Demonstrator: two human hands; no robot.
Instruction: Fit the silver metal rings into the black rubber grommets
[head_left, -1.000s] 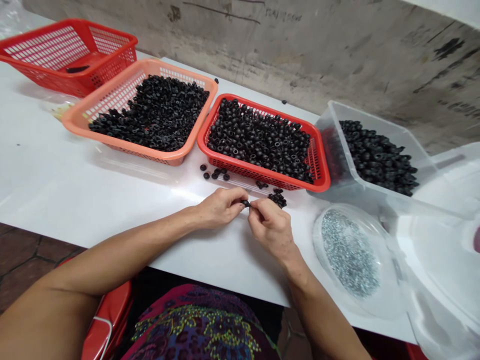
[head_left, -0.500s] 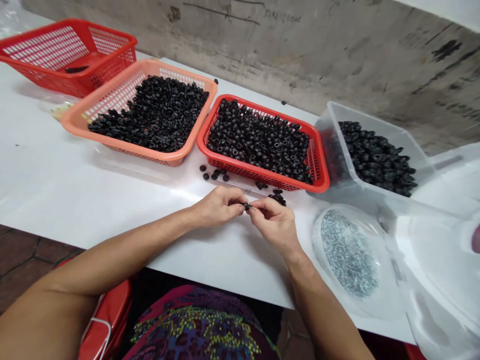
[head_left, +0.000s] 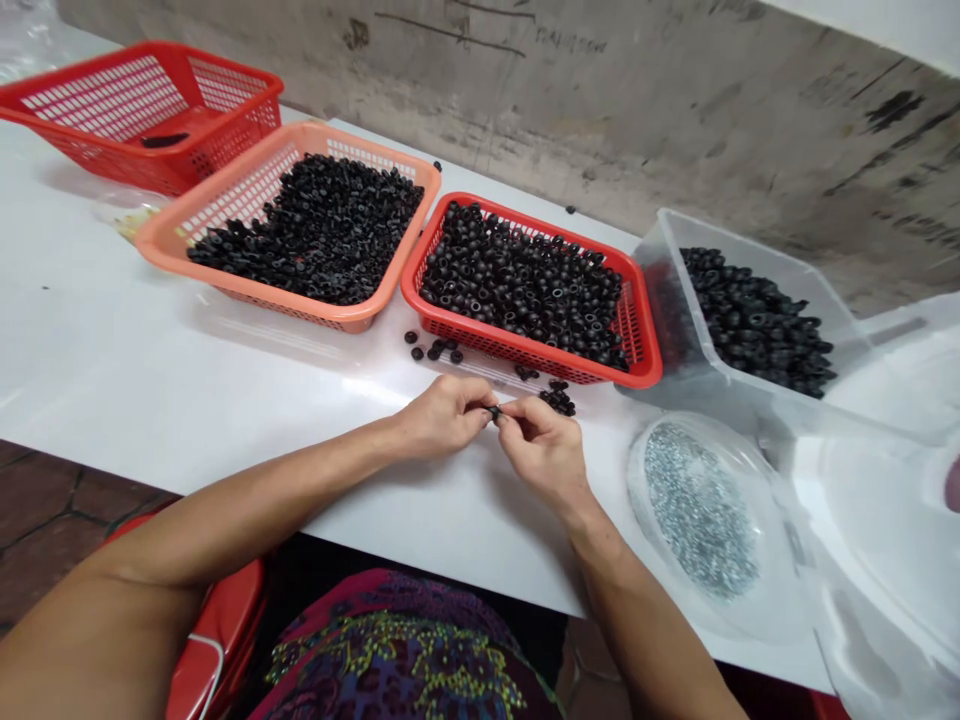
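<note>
My left hand [head_left: 442,418] and my right hand [head_left: 541,455] meet over the white table, their fingertips pinching one small black rubber grommet [head_left: 493,412] between them. Most of that grommet is hidden by my fingers. Just beyond my right hand lies a small heap of black grommets [head_left: 559,400]. Several more lie loose [head_left: 433,349] beyond my left hand, beside a red plastic basket [head_left: 480,335] heaped with grommets. A peach-orange basket [head_left: 300,312] of them stands to its left.
A transparent tub [head_left: 660,310] of grommets stands at right. Nearer sits a round transparent dish [head_left: 637,490] of small silver metal parts. A red basket [head_left: 112,150] stands at back left, a white plastic sheet [head_left: 885,520] at far right, and a concrete wall [head_left: 600,120] behind the white table [head_left: 150,350].
My hands have drawn slightly closer, with fingertips still around the grommet. The view has shifted slightly; the baskets and tub appear not to have moved.
</note>
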